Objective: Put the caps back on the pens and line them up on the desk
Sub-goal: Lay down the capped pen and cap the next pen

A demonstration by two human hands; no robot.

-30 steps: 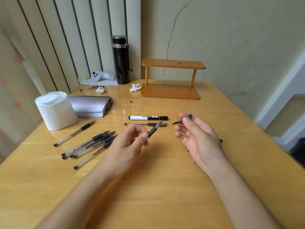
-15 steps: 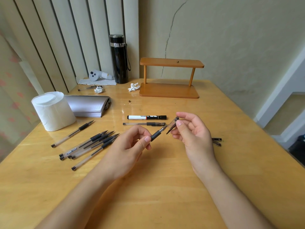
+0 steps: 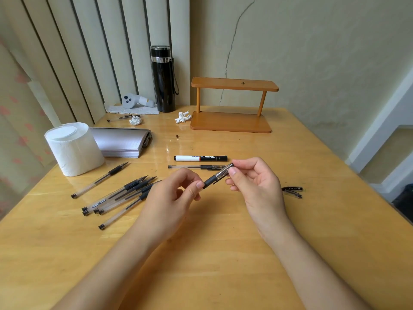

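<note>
Fingers [image 3: 197, 185] of left hand [image 3: 169, 204] pinching gel pen [image 3: 210, 181] by its grip, right hand [image 3: 259, 186] fingers pinching clear cap [image 3: 224, 171] over its tip, above wooden counter [image 3: 223, 253], uncapped pens [image 3: 120, 193] lying left.

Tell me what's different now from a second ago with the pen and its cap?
The right hand brought the cap in toward the left and slid it over the tip of the pen that the left hand holds; a second ago they were apart. Both hands kept their grip. The uncapped pens, the marker and the loose caps on the desk stayed put.
</note>
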